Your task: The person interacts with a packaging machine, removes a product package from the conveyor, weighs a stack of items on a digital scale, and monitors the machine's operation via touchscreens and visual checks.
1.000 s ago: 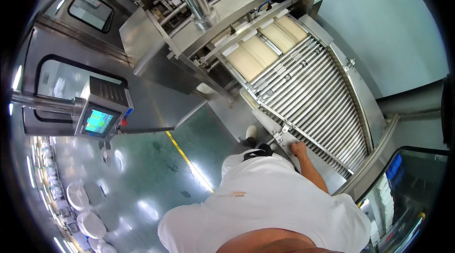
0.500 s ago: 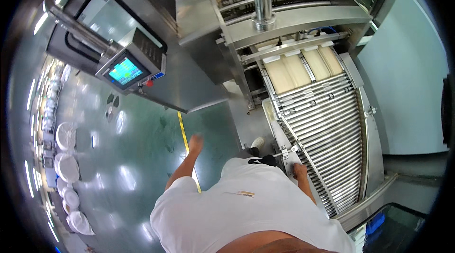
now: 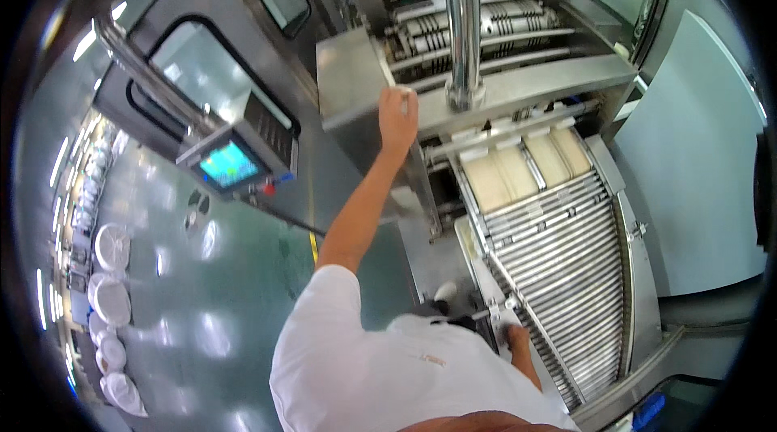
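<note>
My left hand (image 3: 398, 116) is raised with its fingers curled closed, at the corner of the machine's metal frame (image 3: 518, 84). Whether it grips the frame's edge or something small, I cannot make out. Low on the right, my right hand (image 3: 518, 340) is closed against the side rail (image 3: 486, 278) of a roller conveyor (image 3: 558, 262), just below a metal clamp (image 3: 503, 308). What its fingers hold there is hidden. Flat cream-coloured slabs (image 3: 498, 177) lie side by side at the conveyor's far end, under the crossbar.
A control screen (image 3: 229, 165) on an arm hangs at the left, with a red button (image 3: 268, 189). A steel post (image 3: 463, 27) rises from the frame. At the right stands a pale panel (image 3: 696, 165). White-covered round containers (image 3: 112, 298) line the far left floor.
My left hand has swung up from low over the floor to the machine's frame. My right hand stays at the conveyor's side. The view has shifted, showing more of the machine's far part.
</note>
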`<move>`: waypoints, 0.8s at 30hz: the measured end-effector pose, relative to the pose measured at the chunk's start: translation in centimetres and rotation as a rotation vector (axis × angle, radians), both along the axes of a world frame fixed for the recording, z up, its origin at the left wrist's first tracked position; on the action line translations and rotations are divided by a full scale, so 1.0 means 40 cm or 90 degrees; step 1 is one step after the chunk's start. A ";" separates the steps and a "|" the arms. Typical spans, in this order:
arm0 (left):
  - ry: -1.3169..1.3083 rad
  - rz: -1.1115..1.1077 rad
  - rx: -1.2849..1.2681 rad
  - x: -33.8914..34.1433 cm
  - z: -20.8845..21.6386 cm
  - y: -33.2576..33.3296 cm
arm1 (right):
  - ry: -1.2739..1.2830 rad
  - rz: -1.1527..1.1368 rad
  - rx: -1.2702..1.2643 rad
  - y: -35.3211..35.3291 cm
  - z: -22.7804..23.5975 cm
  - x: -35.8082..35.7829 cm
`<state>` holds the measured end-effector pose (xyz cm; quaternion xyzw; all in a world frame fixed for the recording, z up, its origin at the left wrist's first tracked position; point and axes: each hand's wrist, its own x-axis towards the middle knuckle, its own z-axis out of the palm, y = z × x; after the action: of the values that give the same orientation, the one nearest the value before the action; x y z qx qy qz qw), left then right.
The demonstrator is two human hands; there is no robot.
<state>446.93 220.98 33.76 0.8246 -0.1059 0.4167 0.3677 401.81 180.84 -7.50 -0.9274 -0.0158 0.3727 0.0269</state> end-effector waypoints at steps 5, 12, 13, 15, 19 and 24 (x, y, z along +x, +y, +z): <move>0.085 0.062 0.070 0.092 -0.075 -0.053 | 0.069 -0.656 0.053 -0.036 -0.194 -0.047; 0.108 0.057 0.078 0.095 -0.073 -0.079 | -0.085 -0.348 0.082 -0.032 -0.136 -0.061; 0.108 0.065 0.082 0.100 -0.077 -0.078 | -0.091 -0.244 0.064 -0.025 -0.109 -0.053; 0.114 0.101 0.088 0.103 -0.090 -0.054 | -0.048 -0.587 0.207 -0.011 -0.052 -0.037; -0.026 0.128 0.071 0.110 -0.117 -0.020 | 0.016 -0.701 0.311 0.019 0.139 0.010; 0.141 0.164 0.061 0.117 -0.110 -0.087 | -0.010 -0.651 0.332 -0.041 0.044 -0.014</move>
<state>451.61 217.51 29.36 0.8888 0.0218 0.3614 0.2809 401.27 179.18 -5.74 -0.7827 0.3429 0.2892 0.4316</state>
